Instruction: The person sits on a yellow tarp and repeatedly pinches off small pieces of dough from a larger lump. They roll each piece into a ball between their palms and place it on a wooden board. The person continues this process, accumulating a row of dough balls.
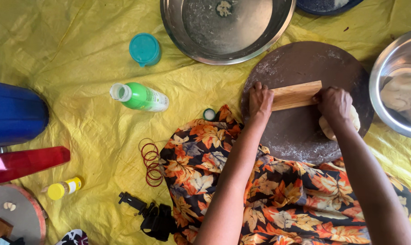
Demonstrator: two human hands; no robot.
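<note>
Wooden roller (296, 95) clamped by left hand (260, 100) & right hand (334, 103), dough (327, 128) near round board (300, 63) edge.

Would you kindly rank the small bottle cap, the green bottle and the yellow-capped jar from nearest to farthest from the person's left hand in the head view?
From the left hand:
1. Small bottle cap, just to its left.
2. Green bottle, lying farther left.
3. Yellow-capped jar, far lower left.

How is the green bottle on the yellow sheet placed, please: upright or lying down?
Lying down, uncapped. The green bottle rests on its side on the yellow sheet, open white neck pointing left.
</note>
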